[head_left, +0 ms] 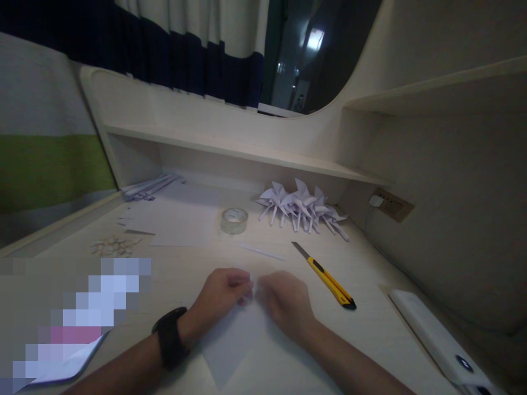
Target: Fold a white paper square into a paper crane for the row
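Both of the person's hands are close together over the desk [370, 356], just above the middle of its near side. The left hand [224, 291], with a black watch [171, 337] at its wrist, has its fingers bent by the far end of a white paper sheet [228, 351]; from here I cannot tell whether they pinch it. The right hand [286, 299] is curled and blurred, just beside the left, and I can't make out its grip either. The sheet lies beneath and between the 2 hands, narrowing to a corner toward the person. Beyond them I see a thin white stick [262, 252], a roll of clear tape [234, 226] and, to the right, a yellow cutter [329, 280] with its blade out. White paper pinwheels [300, 206] crowd together under the shelf [230, 148], while flat white sheets [185, 214] and paper strips [152, 187] lie farther left, behind a small heap of pale bits [115, 246].
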A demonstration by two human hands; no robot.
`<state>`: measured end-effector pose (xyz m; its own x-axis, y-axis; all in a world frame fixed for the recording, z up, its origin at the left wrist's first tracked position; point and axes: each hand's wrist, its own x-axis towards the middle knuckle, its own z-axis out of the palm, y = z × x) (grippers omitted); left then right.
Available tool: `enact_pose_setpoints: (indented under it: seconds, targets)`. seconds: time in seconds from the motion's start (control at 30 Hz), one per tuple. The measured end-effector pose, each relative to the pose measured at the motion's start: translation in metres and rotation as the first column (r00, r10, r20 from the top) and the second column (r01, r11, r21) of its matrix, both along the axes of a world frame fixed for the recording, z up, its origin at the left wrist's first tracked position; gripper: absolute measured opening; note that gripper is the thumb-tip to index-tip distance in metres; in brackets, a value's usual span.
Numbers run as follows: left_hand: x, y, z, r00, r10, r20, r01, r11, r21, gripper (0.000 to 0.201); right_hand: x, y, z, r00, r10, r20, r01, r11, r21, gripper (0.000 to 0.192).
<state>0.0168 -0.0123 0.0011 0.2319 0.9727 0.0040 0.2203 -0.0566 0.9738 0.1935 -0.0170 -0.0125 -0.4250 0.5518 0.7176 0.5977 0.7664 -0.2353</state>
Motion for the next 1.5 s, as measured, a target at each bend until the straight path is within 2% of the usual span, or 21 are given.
enact_pose_setpoints:
  seconds: [0.2,0.37,0.53,0.63,0.9,1.07,1.2,1.37,1.5]
  targets:
    - [-0.003,0.001,-0.008,0.996,-0.022,-0.091,0.029,0.997,0.075,0.021,0.000,0.000,-0.001,1.000,-0.016,0.016,0.016,1.000,0.008,0.021]
    - [-0.004,-0.001,-0.007,0.986,-0.038,-0.160,0.056,0.992,0.111,0.023,0.001,0.000,-0.003,0.999,-0.024,0.046,0.022,0.999,0.043,0.019]
    - [-0.003,-0.004,-0.007,0.985,-0.051,-0.166,0.072,0.990,0.121,0.024,0.001,-0.001,-0.003,0.996,-0.036,0.082,0.024,0.989,0.148,0.017]
    - [-0.001,-0.006,-0.007,0.987,-0.063,-0.145,0.076,0.994,0.081,0.023,0.000,-0.001,-0.003,0.994,-0.045,0.096,0.025,0.980,0.198,0.017]
    - [0.003,-0.012,-0.003,0.992,-0.062,-0.113,0.069,0.996,0.061,0.021,-0.002,-0.001,-0.007,0.985,-0.143,0.099,0.124,0.977,0.175,0.013]
    - [0.004,-0.013,-0.007,0.984,-0.068,-0.163,0.089,0.989,0.121,0.025,-0.004,-0.002,-0.008,0.979,-0.187,0.075,0.171,0.967,0.188,0.016]
    - [0.001,-0.012,-0.007,0.978,-0.077,-0.194,0.112,0.978,0.177,0.028,-0.003,-0.001,-0.005,0.983,-0.165,0.074,0.150,0.972,0.180,0.016]
    - [-0.009,-0.005,-0.003,0.958,-0.088,-0.274,0.163,0.951,0.263,0.028,0.000,-0.001,-0.002,0.993,-0.110,0.035,0.106,0.990,0.096,0.013]
    - [-0.014,0.001,-0.006,0.926,-0.033,-0.375,0.181,0.913,0.367,0.024,-0.001,-0.002,-0.003,0.996,-0.072,0.046,0.069,0.996,0.064,0.013]
